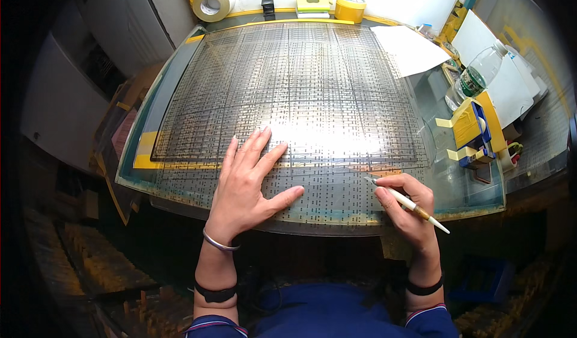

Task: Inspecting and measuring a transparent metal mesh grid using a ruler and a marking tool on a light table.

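Observation:
My left hand [243,178] lies flat with fingers spread on the near left part of a clear film sheet [270,67] printed with dense rows of small dark marks. It holds nothing. Over the sheet's near right part, my right hand [409,208] grips a slim white pen-shaped tool [401,199] with a brown band. The tool's thin tip points left, close to the sheet; whether it touches cannot be made out. Under the film is a glass tabletop [475,205], brightly lit near the middle.
Along the far edge stand a tape roll [211,5], a small black block [268,6] and a yellow tub [350,8]. A white paper [409,49] lies at the far right. A clear bottle [478,76] and a blue tape dispenser [475,130] with yellow tape occupy the right side.

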A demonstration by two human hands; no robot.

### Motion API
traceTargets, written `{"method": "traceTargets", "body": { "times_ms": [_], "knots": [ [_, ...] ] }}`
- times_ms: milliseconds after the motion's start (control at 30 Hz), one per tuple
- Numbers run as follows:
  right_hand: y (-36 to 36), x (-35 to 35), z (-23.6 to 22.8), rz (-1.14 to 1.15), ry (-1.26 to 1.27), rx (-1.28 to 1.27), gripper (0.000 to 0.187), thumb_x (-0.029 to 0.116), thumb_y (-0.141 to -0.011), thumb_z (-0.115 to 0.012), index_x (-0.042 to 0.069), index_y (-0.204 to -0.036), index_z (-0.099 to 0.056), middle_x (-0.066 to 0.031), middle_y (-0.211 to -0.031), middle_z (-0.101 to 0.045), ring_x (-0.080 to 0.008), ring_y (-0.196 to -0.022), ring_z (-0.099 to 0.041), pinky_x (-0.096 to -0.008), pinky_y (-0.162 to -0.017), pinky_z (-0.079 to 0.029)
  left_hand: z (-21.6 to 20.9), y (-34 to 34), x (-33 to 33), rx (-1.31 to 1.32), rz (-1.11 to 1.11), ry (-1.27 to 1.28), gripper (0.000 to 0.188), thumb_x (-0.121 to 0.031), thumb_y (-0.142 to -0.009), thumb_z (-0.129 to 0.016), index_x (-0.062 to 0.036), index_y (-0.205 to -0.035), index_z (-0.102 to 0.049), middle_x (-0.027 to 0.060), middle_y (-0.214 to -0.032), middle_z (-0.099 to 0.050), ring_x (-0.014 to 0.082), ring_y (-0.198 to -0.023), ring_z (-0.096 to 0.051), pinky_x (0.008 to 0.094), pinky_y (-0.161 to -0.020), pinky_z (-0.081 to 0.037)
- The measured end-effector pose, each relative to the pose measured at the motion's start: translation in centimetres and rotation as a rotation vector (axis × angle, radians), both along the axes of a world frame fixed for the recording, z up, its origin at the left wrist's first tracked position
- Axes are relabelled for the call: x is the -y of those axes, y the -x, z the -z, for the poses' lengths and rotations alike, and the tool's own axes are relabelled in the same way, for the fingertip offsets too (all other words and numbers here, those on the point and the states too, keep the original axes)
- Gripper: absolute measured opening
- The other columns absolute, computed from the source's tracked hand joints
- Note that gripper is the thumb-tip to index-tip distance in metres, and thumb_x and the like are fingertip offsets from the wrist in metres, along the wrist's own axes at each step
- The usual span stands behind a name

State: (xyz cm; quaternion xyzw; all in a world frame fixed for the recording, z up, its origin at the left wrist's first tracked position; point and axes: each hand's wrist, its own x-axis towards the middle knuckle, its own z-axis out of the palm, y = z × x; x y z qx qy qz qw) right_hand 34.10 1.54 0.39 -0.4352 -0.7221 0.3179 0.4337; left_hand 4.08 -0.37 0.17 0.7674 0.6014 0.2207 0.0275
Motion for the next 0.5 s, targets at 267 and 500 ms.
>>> {"method": "traceTargets", "body": {
  "times_ms": [267, 500],
  "knots": [
    [-0.02, 0.03, 0.07, 0.004, 0.023, -0.008, 0.013, 0.004, -0.088, -0.076, -0.002, -0.099, -0.071, -0.0111, -0.086, -0.072, -0.0168, -0.077, -0.07, -0.0272, -0.069, -0.054, -0.09, 0.07, 0.02, 0.008, 0.025, -0.006, 0.102, -0.075, -0.065, -0.079, -0.0067, -0.139, -0.06, 0.0229, -0.155, -0.044, 0.0365, -0.148, -0.036, 0.0573, -0.124, -0.016],
    [0.0, 0.0, 0.16, 0.005, 0.018, -0.014, 0.014, 0.004, -0.087, -0.077, -0.002, -0.099, -0.071, -0.0112, -0.085, -0.072, -0.0169, -0.076, -0.07, -0.0273, -0.069, -0.053, -0.32, 0.05, 0.09, 0.013, 0.032, -0.004, 0.104, -0.076, -0.064, -0.079, -0.0065, -0.139, -0.06, 0.0224, -0.155, -0.044, 0.0356, -0.148, -0.036, 0.0567, -0.124, -0.016]
  ]
}}
